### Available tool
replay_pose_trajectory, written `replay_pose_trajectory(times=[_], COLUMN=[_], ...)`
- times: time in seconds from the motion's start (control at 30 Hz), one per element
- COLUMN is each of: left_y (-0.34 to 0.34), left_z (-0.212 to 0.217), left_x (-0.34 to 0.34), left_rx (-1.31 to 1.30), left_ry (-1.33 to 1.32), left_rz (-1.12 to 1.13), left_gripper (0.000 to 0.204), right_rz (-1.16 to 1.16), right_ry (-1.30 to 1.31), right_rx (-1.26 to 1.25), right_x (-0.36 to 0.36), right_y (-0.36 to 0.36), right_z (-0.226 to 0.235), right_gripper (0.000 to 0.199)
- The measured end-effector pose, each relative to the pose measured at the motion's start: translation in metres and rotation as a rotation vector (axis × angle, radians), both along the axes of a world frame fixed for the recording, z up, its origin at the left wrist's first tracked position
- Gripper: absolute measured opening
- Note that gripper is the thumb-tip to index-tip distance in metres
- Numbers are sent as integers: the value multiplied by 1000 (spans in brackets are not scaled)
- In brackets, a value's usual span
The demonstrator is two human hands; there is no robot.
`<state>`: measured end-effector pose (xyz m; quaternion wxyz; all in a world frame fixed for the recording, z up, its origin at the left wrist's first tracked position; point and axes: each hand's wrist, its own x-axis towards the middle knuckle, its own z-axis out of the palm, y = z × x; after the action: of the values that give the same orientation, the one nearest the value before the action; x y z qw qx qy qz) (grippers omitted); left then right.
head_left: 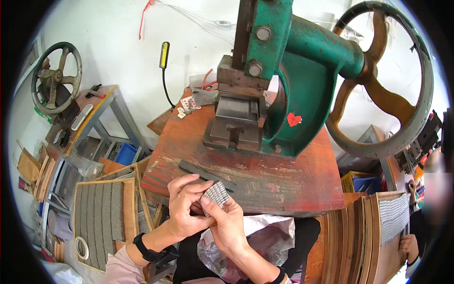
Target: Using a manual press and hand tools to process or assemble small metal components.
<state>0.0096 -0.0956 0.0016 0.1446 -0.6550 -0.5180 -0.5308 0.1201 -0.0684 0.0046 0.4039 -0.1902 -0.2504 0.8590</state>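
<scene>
Both hands are together just past the front edge of a worn red-brown wooden bench (302,184). Between them is a small block of grey metal-looking pieces in tight rows (216,193); its exact kind is not clear. My left hand (187,208) grips the block from the left, fingers curled around its far side. My right hand (228,220) pinches it from the near right, thumb on its face. Behind the fingers, a dark flat bar (196,172) lies on the bench. A green hand press (302,90) stands farther back, with a metal die block (236,110) under its ram.
The press's big handwheel (414,128) juts out to the right. Wooden boards (352,236) stand stacked at lower right, beside another person's hand (409,247). At left lies a tray of grey strips (99,217) with a tape roll (82,247). A plastic bag (269,241) rests on my lap.
</scene>
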Motion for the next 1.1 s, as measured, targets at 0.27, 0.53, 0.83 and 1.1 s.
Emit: replay_pose_trajectory(times=[0.27,0.53,0.83,1.1], left_y=[6,11,20,43], left_z=[-11,-13,-20,-28], left_x=[22,29,37,39], left_rx=[42,60,18,-350], left_ry=[12,70,57,-302], left_rz=[-99,-113,-188,-344], left_gripper=[55,56,52,48], right_rz=[-283,-362,-121,91], right_ry=[-103,-124,-78,-436], right_rx=[-6,-35,30,553], right_x=[27,31,65,102], right_y=[7,14,35,62], right_z=[3,-2,-12,-16], right_gripper=[31,24,32,54])
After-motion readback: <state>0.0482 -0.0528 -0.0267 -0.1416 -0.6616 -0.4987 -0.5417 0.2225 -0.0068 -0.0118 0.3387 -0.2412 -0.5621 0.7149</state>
